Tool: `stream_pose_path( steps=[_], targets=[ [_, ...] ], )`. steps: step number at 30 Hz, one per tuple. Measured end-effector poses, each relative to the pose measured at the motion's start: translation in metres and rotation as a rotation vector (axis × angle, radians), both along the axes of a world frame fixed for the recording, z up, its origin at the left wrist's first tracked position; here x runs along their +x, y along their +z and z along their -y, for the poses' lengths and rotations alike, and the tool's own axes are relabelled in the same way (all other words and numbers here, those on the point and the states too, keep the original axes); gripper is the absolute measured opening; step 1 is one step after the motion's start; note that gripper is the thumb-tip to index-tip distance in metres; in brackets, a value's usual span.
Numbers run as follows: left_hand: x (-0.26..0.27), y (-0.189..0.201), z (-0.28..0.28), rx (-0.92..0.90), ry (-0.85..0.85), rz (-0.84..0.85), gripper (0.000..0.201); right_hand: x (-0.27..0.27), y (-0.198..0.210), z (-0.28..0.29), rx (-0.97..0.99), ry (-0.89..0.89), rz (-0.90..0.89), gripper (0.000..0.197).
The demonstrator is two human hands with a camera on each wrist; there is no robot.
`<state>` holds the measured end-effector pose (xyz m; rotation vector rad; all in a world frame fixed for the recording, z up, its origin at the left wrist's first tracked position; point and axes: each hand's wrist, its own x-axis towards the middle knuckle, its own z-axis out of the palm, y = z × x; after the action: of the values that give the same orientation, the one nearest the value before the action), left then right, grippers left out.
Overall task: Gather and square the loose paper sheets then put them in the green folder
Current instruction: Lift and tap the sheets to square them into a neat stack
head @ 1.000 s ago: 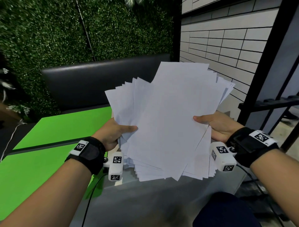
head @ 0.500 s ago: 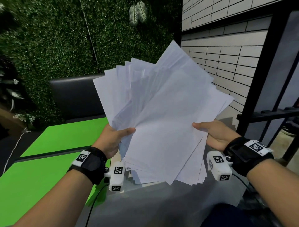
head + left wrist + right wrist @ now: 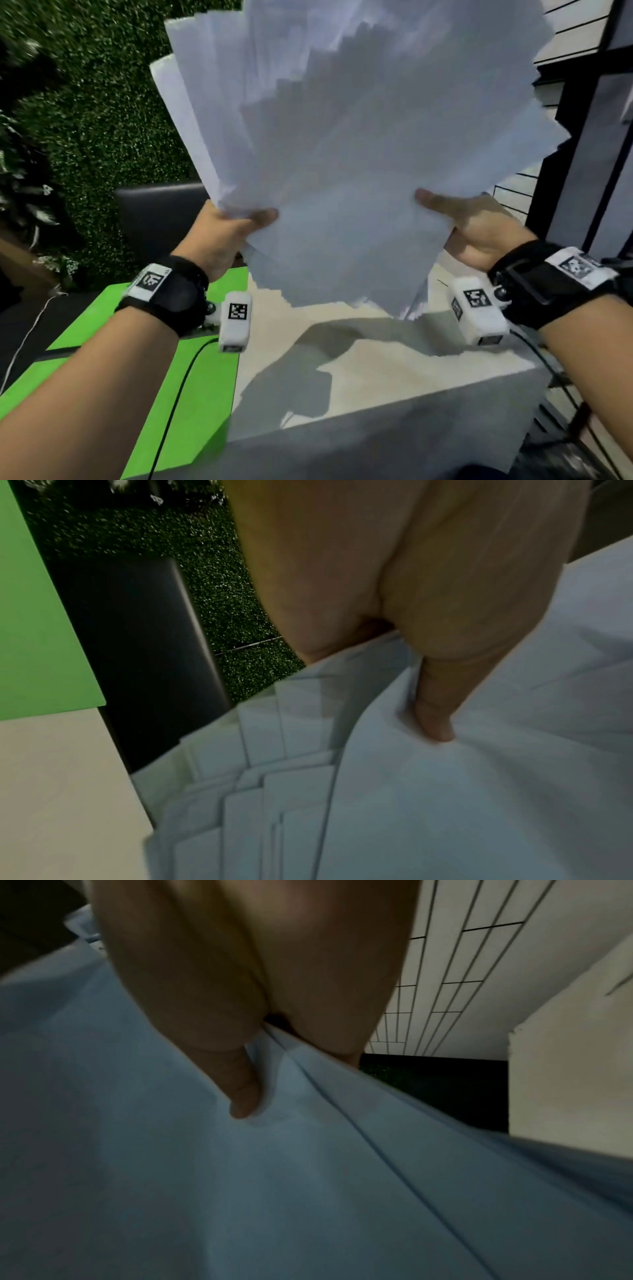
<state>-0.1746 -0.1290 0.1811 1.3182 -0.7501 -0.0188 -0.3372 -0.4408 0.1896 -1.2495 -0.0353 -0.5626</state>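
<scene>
A thick fan of white paper sheets [image 3: 346, 154] stands nearly upright above the table, its edges staggered and uneven. My left hand [image 3: 226, 236] grips the sheaf's left edge, thumb on the front. My right hand [image 3: 469, 226] grips the right edge the same way. The left wrist view shows the thumb [image 3: 435, 718] pressed into the sheets [image 3: 445, 804], with stepped corners below. In the right wrist view the thumb [image 3: 243, 1096] pinches the paper [image 3: 240, 1191]. The green folder [image 3: 191, 394] lies open and flat on the table at the lower left.
The table's pale top [image 3: 376, 370] lies under the sheaf, with a dark bench back [image 3: 157, 216] beyond it. A hedge wall [image 3: 102, 120] stands behind, a tiled wall and black metal frame [image 3: 582, 137] to the right. Cables hang from both wrist cameras.
Both hands have raised the sheaf and tipped it more upright, so it now fills the upper view. The bottom edges have lifted off the table.
</scene>
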Motion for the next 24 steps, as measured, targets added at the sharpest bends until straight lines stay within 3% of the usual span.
stream_pose_path(
  steps=[5,8,12,14,17,20,24],
  targets=[
    [0.002,0.003,0.0,-0.011,-0.013,0.027,0.041,-0.005,0.007,-0.007,-0.115,-0.13,0.021,0.03],
    [0.002,-0.015,0.003,0.048,0.062,-0.045,0.031,-0.004,-0.003,-0.014,-0.174,-0.191,0.029,0.035],
    [0.0,-0.043,0.005,0.048,0.067,-0.122,0.032,0.006,-0.025,-0.012,-0.1,-0.213,-0.039,0.035],
    [-0.001,-0.051,0.002,0.035,0.011,-0.163,0.036,0.01,-0.032,-0.008,-0.058,-0.217,-0.123,0.025],
    [-0.004,-0.053,-0.001,0.001,-0.073,-0.257,0.043,0.01,-0.043,0.001,0.019,-0.158,-0.284,0.011],
    [-0.009,-0.053,-0.003,0.012,-0.131,-0.279,0.047,0.005,-0.057,0.002,0.11,-0.016,-0.362,0.027],
    [-0.014,-0.054,-0.007,0.048,-0.195,-0.288,0.05,-0.001,-0.067,0.0,0.207,0.128,-0.349,0.032]
  ],
)
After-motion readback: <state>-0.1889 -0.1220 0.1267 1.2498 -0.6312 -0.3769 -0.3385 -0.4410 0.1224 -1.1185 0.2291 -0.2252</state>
